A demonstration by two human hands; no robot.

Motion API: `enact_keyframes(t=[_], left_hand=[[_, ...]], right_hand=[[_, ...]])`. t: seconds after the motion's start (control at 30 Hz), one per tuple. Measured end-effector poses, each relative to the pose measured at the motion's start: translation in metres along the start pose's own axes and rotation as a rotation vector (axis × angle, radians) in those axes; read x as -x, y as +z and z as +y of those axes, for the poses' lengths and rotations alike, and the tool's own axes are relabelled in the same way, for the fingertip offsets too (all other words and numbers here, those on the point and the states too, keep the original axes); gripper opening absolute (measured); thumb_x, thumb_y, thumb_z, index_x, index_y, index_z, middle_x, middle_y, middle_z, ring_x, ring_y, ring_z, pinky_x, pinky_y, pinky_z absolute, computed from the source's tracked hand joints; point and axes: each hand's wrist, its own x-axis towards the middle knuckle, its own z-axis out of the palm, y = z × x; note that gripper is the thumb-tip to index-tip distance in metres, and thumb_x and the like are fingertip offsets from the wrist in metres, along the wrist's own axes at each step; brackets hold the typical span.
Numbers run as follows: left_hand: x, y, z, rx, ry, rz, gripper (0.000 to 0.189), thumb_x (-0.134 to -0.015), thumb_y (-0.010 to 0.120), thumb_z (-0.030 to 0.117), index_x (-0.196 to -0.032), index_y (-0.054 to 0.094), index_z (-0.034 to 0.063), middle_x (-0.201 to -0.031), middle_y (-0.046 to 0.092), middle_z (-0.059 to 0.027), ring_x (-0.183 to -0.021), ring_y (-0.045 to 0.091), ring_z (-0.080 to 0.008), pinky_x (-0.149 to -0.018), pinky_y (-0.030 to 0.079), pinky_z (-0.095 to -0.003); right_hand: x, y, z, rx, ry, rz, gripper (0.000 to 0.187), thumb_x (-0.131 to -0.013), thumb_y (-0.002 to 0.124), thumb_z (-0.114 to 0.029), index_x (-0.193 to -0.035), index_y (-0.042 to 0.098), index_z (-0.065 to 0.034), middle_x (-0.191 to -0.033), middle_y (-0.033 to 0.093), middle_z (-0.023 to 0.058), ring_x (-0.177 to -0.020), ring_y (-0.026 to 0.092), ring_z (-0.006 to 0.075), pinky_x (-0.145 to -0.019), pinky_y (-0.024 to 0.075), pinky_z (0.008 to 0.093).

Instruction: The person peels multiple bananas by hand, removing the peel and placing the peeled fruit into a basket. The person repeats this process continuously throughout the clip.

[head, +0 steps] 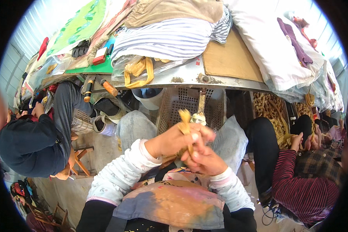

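Pinched in my left hand (169, 142) is a soft yellow-brown strip (184, 116), its frayed end standing up above the fingers. My right hand (208, 161) grips the lower part of the same strip, close under the left; the fingers of both hands are blurred and partly overlap. Both hands are over my lap, in front of a perforated plastic crate (177, 103) under the table. A rusty metal bar (201, 101) with a pale wrapped end comes down from the table edge just beyond my fingers.
More yellow strips (139, 71) hang over the table edge (188, 78). Two wooden-handled tools (88, 90) stick out at left. Striped cloth (165, 37) and cardboard (229, 61) cover the tabletop. A crate of yellow knotted pieces (271, 113) stands at right. People sit close on both sides.
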Motion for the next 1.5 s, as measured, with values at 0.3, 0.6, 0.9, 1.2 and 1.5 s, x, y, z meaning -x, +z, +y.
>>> enact_keyframes(t=[0.3, 0.6, 0.9, 1.2, 1.5], left_hand=[[-0.013, -0.013, 0.007, -0.187, -0.573, -0.281, 0.045, -0.097, 0.037, 0.035, -0.095, 0.063, -0.0010, -0.067, 0.064, -0.0066, -0.058, 0.054, -0.0139, -0.053, 0.043, -0.0298], [0.001, 0.010, -0.018, -0.571, 0.099, 0.331, 0.038, -0.085, 0.062, 0.014, -0.119, 0.054, -0.0001, -0.124, 0.054, -0.0168, -0.109, 0.057, -0.0303, -0.089, 0.045, -0.0330], [0.025, -0.028, -0.014, -0.218, -0.143, 0.540, 0.012, -0.088, 0.057, 0.015, -0.085, 0.057, 0.0028, -0.069, 0.050, 0.0016, -0.066, 0.045, -0.0061, -0.058, 0.039, -0.0237], [-0.040, -0.076, -0.087, -0.255, -0.180, 0.679, 0.014, -0.088, 0.056, 0.015, -0.087, 0.057, 0.0008, -0.067, 0.047, 0.0024, -0.063, 0.040, -0.0058, -0.056, 0.036, -0.0242], [0.032, -0.050, -0.047, -0.493, -0.329, 0.582, 0.025, -0.089, 0.052, 0.022, -0.097, 0.063, 0.0008, -0.076, 0.055, -0.0061, -0.075, 0.053, -0.0173, -0.070, 0.043, -0.0313]], right_hand=[[-0.005, 0.013, -0.065, 1.093, -0.375, 0.477, 0.008, -0.082, 0.065, -0.004, -0.088, 0.063, 0.0003, -0.081, 0.053, 0.0032, -0.071, 0.049, 0.0094, -0.062, 0.0390, 0.0222], [-0.008, 0.000, -0.023, -0.332, -0.171, 0.372, 0.022, -0.095, 0.053, -0.025, -0.105, 0.050, -0.0059, -0.072, 0.051, 0.0013, -0.048, 0.038, 0.0040, -0.039, 0.0284, 0.0174], [0.048, -0.049, -0.057, 0.340, -0.204, 0.403, 0.033, -0.081, 0.071, -0.011, -0.109, 0.059, 0.0009, -0.064, 0.055, -0.0022, -0.045, 0.035, 0.0001, -0.039, 0.0219, 0.0152], [-0.012, -0.115, -0.051, 0.582, -0.408, 0.831, 0.017, -0.085, 0.065, -0.004, -0.101, 0.066, 0.0013, -0.082, 0.062, -0.0032, -0.071, 0.051, 0.0025, -0.062, 0.0397, 0.0159], [0.039, -0.070, -0.017, 0.199, -0.233, 0.869, 0.014, -0.090, 0.060, -0.014, -0.099, 0.063, -0.0036, -0.055, 0.042, -0.0065, -0.040, 0.030, 0.0019, -0.036, 0.0218, 0.0184]])
